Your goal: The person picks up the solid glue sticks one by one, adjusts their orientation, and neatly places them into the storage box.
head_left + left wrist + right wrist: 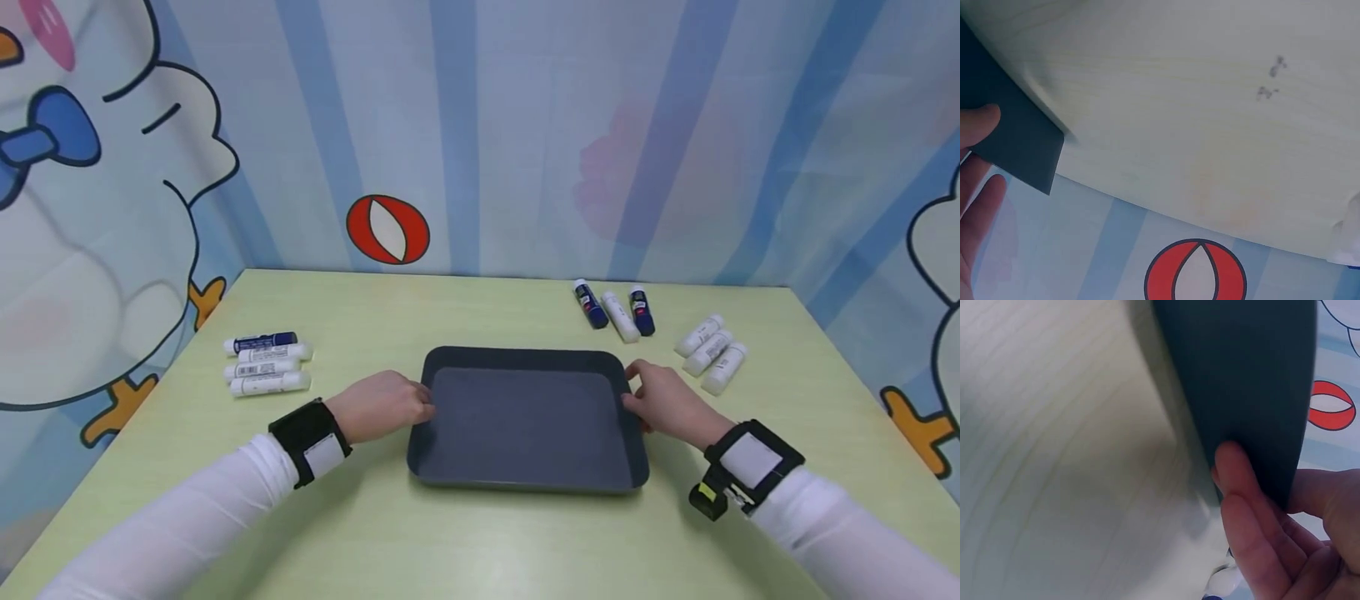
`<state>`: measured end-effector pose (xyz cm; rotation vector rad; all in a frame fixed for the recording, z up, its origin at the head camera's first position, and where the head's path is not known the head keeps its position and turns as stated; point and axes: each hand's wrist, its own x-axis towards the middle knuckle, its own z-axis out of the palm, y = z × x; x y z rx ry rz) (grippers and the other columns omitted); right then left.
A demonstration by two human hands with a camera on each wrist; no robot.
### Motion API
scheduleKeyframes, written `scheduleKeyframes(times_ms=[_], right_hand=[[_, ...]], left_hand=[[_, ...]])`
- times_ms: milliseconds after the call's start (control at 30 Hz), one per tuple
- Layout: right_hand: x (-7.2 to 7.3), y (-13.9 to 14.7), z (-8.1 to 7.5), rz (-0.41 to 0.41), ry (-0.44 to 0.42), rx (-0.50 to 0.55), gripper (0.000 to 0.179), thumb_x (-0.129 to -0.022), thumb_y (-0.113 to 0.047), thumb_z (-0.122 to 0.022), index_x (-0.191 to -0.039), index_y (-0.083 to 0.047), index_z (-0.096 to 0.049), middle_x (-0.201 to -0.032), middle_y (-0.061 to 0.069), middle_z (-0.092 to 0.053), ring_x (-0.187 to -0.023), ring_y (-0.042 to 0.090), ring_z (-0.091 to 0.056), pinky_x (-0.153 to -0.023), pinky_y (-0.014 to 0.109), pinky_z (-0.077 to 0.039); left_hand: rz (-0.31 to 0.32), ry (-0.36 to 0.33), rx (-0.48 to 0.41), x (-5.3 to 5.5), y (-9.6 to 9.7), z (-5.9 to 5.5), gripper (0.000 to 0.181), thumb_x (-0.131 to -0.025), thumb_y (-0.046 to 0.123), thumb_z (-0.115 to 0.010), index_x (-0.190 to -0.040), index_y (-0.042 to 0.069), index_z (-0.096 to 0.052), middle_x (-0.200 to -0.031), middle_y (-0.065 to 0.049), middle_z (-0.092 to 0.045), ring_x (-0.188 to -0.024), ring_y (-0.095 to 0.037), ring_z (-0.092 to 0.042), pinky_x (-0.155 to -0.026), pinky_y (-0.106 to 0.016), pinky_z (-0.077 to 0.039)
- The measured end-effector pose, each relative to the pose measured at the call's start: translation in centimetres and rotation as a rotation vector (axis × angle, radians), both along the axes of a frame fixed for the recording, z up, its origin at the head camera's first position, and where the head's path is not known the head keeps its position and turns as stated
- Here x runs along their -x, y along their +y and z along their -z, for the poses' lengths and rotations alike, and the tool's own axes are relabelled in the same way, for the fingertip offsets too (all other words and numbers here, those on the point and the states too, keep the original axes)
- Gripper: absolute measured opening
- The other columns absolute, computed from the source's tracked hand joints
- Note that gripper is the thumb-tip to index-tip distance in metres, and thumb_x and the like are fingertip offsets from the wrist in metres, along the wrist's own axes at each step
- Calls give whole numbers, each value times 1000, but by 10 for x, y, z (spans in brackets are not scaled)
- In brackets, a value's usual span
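Observation:
A dark grey rectangular tray (527, 429) lies on the table in the head view, with bare floor inside. My left hand (385, 406) grips its left rim; in the left wrist view the thumb (982, 124) presses one side of the tray wall (1019, 134) while other fingers lie beyond the edge. On the opposite side, my right hand (670, 403) pinches the right rim. The right wrist view shows its fingertips (1232, 464) against the outside of the wall (1241, 381), the thumb on the inner side.
Several glue sticks (267, 365), one navy and the others white, lie at the left. Behind the tray's right corner are two navy glue sticks (591, 305) and a white one (621, 317). Three white sticks (705, 354) lie farther right. A patterned curtain (510, 150) backs the table (360, 312).

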<state>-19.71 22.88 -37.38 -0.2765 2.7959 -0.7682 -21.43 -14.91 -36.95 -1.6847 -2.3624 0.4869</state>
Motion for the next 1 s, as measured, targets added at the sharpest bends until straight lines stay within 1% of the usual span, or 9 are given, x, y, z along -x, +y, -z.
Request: scheduleKeyframes(times_ms=[100, 300, 467, 567, 633, 733, 800, 867, 1000], right_hand=[[1, 1, -1, 6, -7, -4, 35, -88, -12, -52, -114, 8, -41, -72, 6, -59, -51, 14, -55, -51, 30, -45], [1, 0, -2, 16, -17, -11, 35, -88, -13, -52, -115, 7, -41, -66, 4, -57, -50, 15, -53, -50, 31, -44], [1, 3, -3, 12, -28, 1, 40, -90, -23, -52, -117, 5, -42, -64, 4, -56, -50, 16, -55, -52, 32, -44], [2, 9, -7, 12, -39, 14, 46, -91, -33, -50, -118, 4, -42, -66, 4, -57, -53, 16, -57, -54, 33, -44], [2, 13, -11, 15, -29, 17, 49, -91, -37, -49, -118, 3, -43, -68, 4, -59, -54, 17, -57, -54, 33, -45], [2, 20, -18, 3, 3, 13, 49, -91, -38, -49, -118, 2, -44, -70, 3, -60, -57, 17, -57, -55, 33, -45], [1, 25, -21, -17, 36, -3, 49, -91, -39, -50, -118, 1, -45, -72, 2, -60, -58, 16, -57, -56, 32, -45], [-1, 29, -25, -50, 72, -19, 48, -91, -39, -50, -118, 0, -47, -77, 2, -61, -61, 14, -57, -57, 32, -45], [-3, 37, -32, -123, 164, -63, 44, -90, -39, -52, -114, -2, -52, -89, 3, -60, -72, 12, -58, -63, 32, -46]], left_hand=[[-1, -2, -23, -1, 1, 0, 22, -72, -6, -63, -77, 16, -62, -69, 6, -55, -61, -5, -48, -52, -21, -37], [-57, -73, -84, -3, 0, 3, 24, -75, -7, -60, -80, 16, -63, -73, 5, -57, -63, -6, -50, -54, -21, -39], [-145, -101, -197, -8, -5, 5, 28, -78, -5, -59, -100, 13, -62, -98, -2, -60, -89, -13, -56, -70, -25, -45], [-303, -121, -374, -13, -7, 5, 29, -82, 3, -58, -110, 10, -57, -108, -5, -58, -97, -16, -55, -71, -28, -46], [-454, -172, -508, -15, -6, 3, 22, -85, 12, -57, -107, 10, -56, -100, -3, -60, -85, -14, -58, -64, -27, -46], [-682, -315, -648, -15, -2, 1, 25, -87, 32, -57, -98, 10, -53, -76, 2, -58, -60, -10, -53, -50, -26, -41], [-812, -429, -673, -13, 1, 2, 34, -85, 44, -56, -91, 11, -51, -62, 3, -52, -51, -11, -47, -47, -28, -37], [-903, -537, -666, -11, 4, 5, 41, -84, 51, -55, -86, 10, -49, -56, 2, -51, -47, -13, -47, -47, -30, -37], [-978, -721, -642, -9, 8, 20, 45, -83, 54, -53, -74, 10, -49, -51, 0, -53, -45, -15, -52, -49, -32, -39]])
